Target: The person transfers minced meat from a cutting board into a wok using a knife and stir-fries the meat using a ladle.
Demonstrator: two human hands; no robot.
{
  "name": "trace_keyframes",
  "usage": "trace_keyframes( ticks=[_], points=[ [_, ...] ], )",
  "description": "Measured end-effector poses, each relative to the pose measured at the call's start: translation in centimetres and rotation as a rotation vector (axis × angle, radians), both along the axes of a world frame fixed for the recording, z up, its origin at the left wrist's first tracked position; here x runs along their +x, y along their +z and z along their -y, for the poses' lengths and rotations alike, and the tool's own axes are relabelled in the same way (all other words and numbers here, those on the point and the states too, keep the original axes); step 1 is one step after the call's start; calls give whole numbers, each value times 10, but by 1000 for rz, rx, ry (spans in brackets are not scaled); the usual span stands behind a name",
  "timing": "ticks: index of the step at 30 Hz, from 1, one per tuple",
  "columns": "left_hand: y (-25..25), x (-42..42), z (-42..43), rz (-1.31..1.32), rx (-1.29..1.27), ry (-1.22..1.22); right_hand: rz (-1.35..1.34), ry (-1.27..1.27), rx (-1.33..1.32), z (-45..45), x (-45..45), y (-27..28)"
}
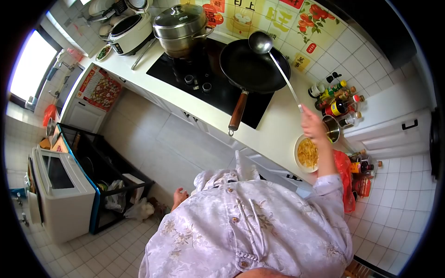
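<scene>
My right hand [314, 124] is closed around the handle end of a metal ladle [286, 78]. The ladle's bowl is over the far side of a black wok [255, 69] with a wooden handle [238, 111]; whether they touch I cannot tell. The wok sits on the right part of the black cooktop [162, 69]. Just below my right hand, a white bowl [297, 160] of yellow, egg-like food stands on the counter, with a metal container [332, 127] beside it. My left hand [180, 197] hangs low by my waist, fingers loosely apart, holding nothing visible.
A lidded steamer pot [180, 30] stands on the cooktop's left. Further left are a rice cooker [132, 32] and a small dish of chopped greens [104, 52]. Several sauce bottles [337, 107] line the wall at right. A red plastic bag [344, 178] hangs near my right arm.
</scene>
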State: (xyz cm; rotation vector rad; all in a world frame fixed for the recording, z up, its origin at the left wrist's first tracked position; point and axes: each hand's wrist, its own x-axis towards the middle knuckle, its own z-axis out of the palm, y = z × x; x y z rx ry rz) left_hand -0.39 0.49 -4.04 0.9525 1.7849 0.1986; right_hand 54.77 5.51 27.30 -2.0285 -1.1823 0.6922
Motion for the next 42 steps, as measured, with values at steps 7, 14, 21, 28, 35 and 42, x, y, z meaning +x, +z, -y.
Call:
trace_keyframes(
  ticks=[7, 14, 21, 28, 35, 42],
  points=[
    [14, -3, -9, -77, 51, -211, 213, 61, 303, 14, 11, -41],
    [9, -9, -26, 7, 8, -19, -388, -19, 298, 12, -16, -64],
    [21, -1, -38, 57, -14, -24, -872, -134, 84, 16, -44, 49],
    [18, -12, -36, 36, -59, -49, 550, -157, -170, -29, -52, -51],
    [-5, -38, -38, -14, -123, -107, 632, -142, -228, -55, -64, -45],
    [-46, -70, -27, 92, 28, -172, 662, -116, -235, -68, -80, -53]
  ],
)
